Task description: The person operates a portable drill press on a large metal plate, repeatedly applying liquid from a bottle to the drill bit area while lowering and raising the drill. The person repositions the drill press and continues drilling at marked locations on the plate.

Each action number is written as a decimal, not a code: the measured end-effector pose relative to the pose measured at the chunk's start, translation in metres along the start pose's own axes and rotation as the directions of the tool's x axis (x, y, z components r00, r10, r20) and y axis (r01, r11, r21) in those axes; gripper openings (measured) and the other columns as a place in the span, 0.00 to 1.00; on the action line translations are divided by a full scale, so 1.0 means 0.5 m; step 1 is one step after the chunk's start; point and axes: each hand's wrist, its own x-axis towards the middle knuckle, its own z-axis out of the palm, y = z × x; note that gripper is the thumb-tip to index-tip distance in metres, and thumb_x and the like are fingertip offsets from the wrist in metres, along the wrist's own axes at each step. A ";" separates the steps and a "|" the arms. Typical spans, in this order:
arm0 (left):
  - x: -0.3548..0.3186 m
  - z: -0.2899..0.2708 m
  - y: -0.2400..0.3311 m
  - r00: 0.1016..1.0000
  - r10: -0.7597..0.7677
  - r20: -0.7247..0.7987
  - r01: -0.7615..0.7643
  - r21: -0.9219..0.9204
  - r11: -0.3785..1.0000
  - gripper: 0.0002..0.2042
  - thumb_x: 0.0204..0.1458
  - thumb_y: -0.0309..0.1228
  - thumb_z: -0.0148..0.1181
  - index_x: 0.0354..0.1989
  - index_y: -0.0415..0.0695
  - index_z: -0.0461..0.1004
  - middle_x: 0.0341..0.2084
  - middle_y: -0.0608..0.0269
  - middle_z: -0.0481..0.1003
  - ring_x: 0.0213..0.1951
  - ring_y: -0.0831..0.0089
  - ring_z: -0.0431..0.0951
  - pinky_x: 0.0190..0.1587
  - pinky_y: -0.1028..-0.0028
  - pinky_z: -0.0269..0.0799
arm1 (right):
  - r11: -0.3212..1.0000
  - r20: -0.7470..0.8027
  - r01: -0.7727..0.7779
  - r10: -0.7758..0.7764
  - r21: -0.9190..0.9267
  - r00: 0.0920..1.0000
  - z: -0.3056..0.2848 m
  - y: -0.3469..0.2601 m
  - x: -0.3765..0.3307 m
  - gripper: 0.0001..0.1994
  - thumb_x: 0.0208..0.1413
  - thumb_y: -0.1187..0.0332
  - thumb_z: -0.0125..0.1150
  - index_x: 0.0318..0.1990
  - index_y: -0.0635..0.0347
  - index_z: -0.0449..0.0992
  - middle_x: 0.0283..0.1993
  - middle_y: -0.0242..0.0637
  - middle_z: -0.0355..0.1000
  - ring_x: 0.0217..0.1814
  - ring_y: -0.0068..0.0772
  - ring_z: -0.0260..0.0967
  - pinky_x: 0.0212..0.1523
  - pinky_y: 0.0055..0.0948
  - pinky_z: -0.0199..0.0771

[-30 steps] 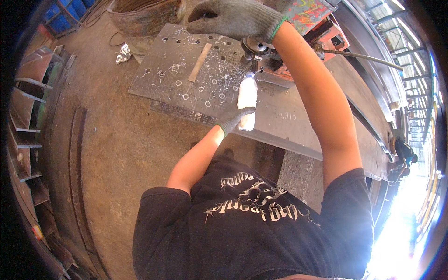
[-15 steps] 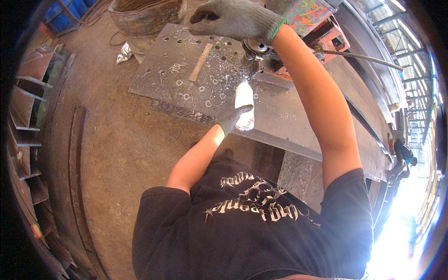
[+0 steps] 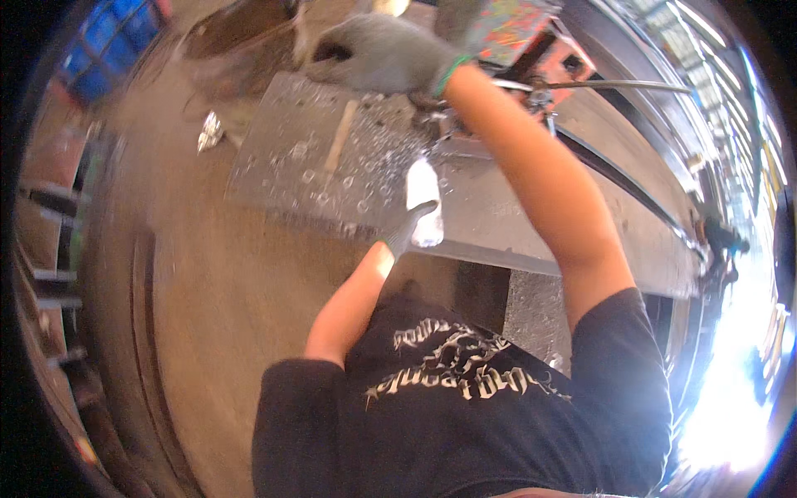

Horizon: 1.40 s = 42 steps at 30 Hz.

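My left hand (image 3: 405,226), in a grey glove, is closed round a white squeeze bottle (image 3: 423,187). The bottle's narrow tip points at the shavings scattered on a dark steel plate (image 3: 270,153) marked with chalk circles. Higher up, my right hand (image 3: 378,56), gloved in grey with a green cuff, curls beside a red machine (image 3: 573,62). Its fingers are bent round, but what they hold is hidden. Just below its wrist, the metal tool end (image 3: 427,108) of the machine is blurred. A flat strip (image 3: 340,137) lies across the plate.
A long steel beam (image 3: 490,187) runs under the plate and off to the right. Crumpled foil (image 3: 210,131) lies on the floor at the left. Blue drums (image 3: 116,41) stand at the far left. A person (image 3: 721,241) is at the right edge.
The whole view has shifted and blurred, with the plate and machine appearing lower and further left. My left hand still grips the bottle; my right hand stays curled by the machine.
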 end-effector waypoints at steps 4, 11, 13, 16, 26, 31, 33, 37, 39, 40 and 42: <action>-0.051 0.043 0.057 0.994 -0.008 0.107 0.009 -0.009 1.000 0.37 0.58 0.37 0.71 0.73 0.39 0.60 0.61 0.52 0.72 0.61 0.61 0.73 0.63 0.61 0.74 | 0.980 -0.073 -0.195 0.192 -0.036 0.979 -0.023 -0.038 -0.035 0.14 0.57 0.56 0.63 0.46 0.49 0.86 0.41 0.47 0.84 0.44 0.52 0.83 0.46 0.50 0.83; -0.038 0.031 0.102 0.994 0.013 0.111 -0.035 0.204 0.978 0.30 0.61 0.45 0.67 0.66 0.40 0.70 0.56 0.60 0.77 0.57 0.63 0.78 0.54 0.63 0.77 | 0.974 -0.033 -0.225 0.224 -0.023 0.974 0.030 -0.011 -0.018 0.23 0.54 0.45 0.65 0.44 0.54 0.87 0.45 0.50 0.83 0.49 0.56 0.82 0.48 0.51 0.82; -0.034 0.002 0.104 0.987 -0.002 0.162 -0.032 0.210 0.977 0.24 0.62 0.45 0.66 0.61 0.44 0.74 0.52 0.63 0.78 0.52 0.65 0.79 0.49 0.64 0.79 | 0.979 0.049 -0.204 0.204 -0.012 0.978 0.035 -0.007 -0.007 0.27 0.55 0.41 0.64 0.47 0.56 0.87 0.47 0.50 0.84 0.51 0.56 0.82 0.50 0.52 0.81; -0.028 0.001 0.100 0.984 -0.042 0.173 0.003 0.221 0.975 0.23 0.62 0.45 0.66 0.60 0.44 0.74 0.50 0.63 0.78 0.50 0.66 0.79 0.47 0.64 0.78 | 0.992 0.089 -0.126 0.124 0.020 0.988 0.042 0.009 0.000 0.31 0.55 0.37 0.63 0.50 0.56 0.87 0.49 0.50 0.83 0.53 0.56 0.81 0.53 0.53 0.79; -0.043 -0.035 0.092 0.983 -0.122 0.137 0.087 0.232 0.969 0.20 0.61 0.45 0.68 0.55 0.46 0.76 0.42 0.66 0.77 0.42 0.67 0.79 0.42 0.66 0.78 | 0.979 0.263 -0.202 0.204 -0.038 0.943 0.083 0.049 0.041 0.35 0.57 0.34 0.60 0.58 0.56 0.84 0.59 0.48 0.81 0.62 0.53 0.77 0.62 0.50 0.74; -0.048 -0.049 0.096 0.983 -0.139 0.119 0.110 0.221 0.969 0.19 0.61 0.45 0.68 0.53 0.46 0.76 0.38 0.67 0.77 0.38 0.68 0.79 0.39 0.67 0.77 | 0.983 0.291 -0.163 0.180 -0.082 0.940 0.087 0.041 0.064 0.38 0.57 0.33 0.60 0.58 0.59 0.84 0.60 0.48 0.80 0.62 0.52 0.77 0.63 0.49 0.74; -0.052 -0.061 0.102 0.984 -0.145 0.106 0.122 0.203 0.972 0.18 0.61 0.45 0.68 0.52 0.47 0.77 0.37 0.67 0.77 0.37 0.69 0.78 0.38 0.68 0.77 | 0.987 0.248 -0.155 0.162 -0.045 0.955 0.087 0.032 0.053 0.38 0.61 0.33 0.57 0.55 0.64 0.84 0.58 0.53 0.80 0.60 0.54 0.78 0.62 0.49 0.74; -0.037 -0.047 0.074 0.972 -0.219 0.090 0.203 0.158 0.966 0.17 0.61 0.45 0.69 0.50 0.47 0.77 0.34 0.68 0.77 0.34 0.70 0.78 0.35 0.69 0.77 | 0.994 0.282 -0.104 0.106 -0.020 0.953 0.049 0.031 0.016 0.32 0.64 0.39 0.56 0.54 0.63 0.84 0.57 0.53 0.81 0.59 0.54 0.79 0.61 0.50 0.75; -0.043 -0.041 0.078 0.979 -0.195 0.062 0.185 0.136 0.973 0.17 0.61 0.45 0.69 0.49 0.48 0.78 0.32 0.68 0.77 0.32 0.70 0.78 0.34 0.69 0.77 | 0.990 0.335 -0.119 0.140 -0.081 0.932 0.040 0.013 0.015 0.33 0.62 0.38 0.57 0.58 0.58 0.83 0.57 0.53 0.80 0.59 0.56 0.78 0.60 0.50 0.75; -0.068 -0.018 0.094 0.989 -0.136 0.064 0.123 0.173 0.977 0.21 0.60 0.44 0.70 0.54 0.44 0.76 0.38 0.66 0.78 0.38 0.70 0.79 0.40 0.69 0.79 | 0.991 0.275 -0.122 0.134 -0.060 0.952 0.046 0.021 0.016 0.33 0.61 0.37 0.57 0.58 0.56 0.83 0.56 0.52 0.80 0.59 0.56 0.78 0.60 0.50 0.76; -0.090 -0.002 0.110 0.995 -0.101 0.025 0.096 0.164 0.982 0.25 0.59 0.39 0.72 0.59 0.39 0.73 0.44 0.61 0.79 0.42 0.66 0.82 0.45 0.62 0.84 | 0.991 0.319 -0.109 0.128 -0.077 0.939 0.027 -0.006 0.009 0.33 0.62 0.35 0.56 0.55 0.57 0.83 0.54 0.51 0.81 0.58 0.56 0.78 0.58 0.49 0.76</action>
